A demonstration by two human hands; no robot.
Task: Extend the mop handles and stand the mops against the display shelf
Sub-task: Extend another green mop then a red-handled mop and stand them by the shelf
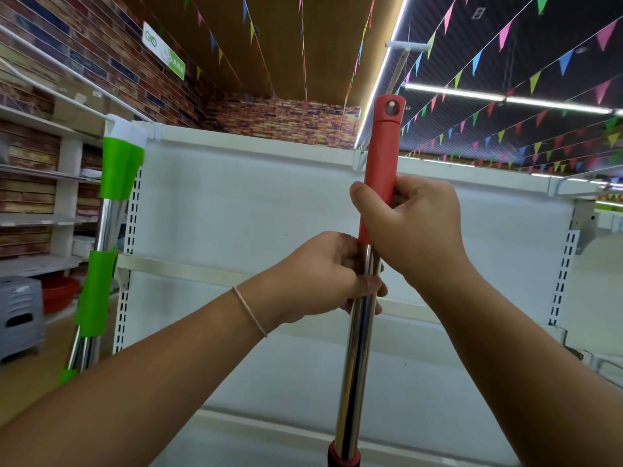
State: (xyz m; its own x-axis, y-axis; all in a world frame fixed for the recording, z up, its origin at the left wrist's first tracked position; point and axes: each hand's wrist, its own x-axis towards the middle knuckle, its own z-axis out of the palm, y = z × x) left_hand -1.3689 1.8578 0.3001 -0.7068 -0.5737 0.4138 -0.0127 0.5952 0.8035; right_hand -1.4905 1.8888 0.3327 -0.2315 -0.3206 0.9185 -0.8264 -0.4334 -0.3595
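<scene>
Red plastic caps the top of the mop handle point(360, 298), a long matte sleeve with a rounded tip and a small hanging hole showing a metal pin. Below the sleeve runs a bright chrome tube, mirror-shiny, dropping straight down to a red and black collar point(344, 455) at the bottom edge of the view. The handle stands upright in the centre, near the person and in front of the white display shelf point(253, 203). The right hand point(411, 224) wraps the lower part of the red sleeve, fingers curled tight round it, thumb on the left side. The left hand point(323, 274) sits just beneath, touching the right, fingers curled round the chrome tube with the fingertips showing on its right side. A thin bracelet point(250, 311) circles the left wrist. Over on the left, a second mop point(108, 230) with green grips and a white cap leans against the shelf's left upright. Farther left sit a grey plastic stool point(20, 315) and a red basin point(60, 293). Coloured pennant bunting point(505, 32) strings across the ceiling.
</scene>
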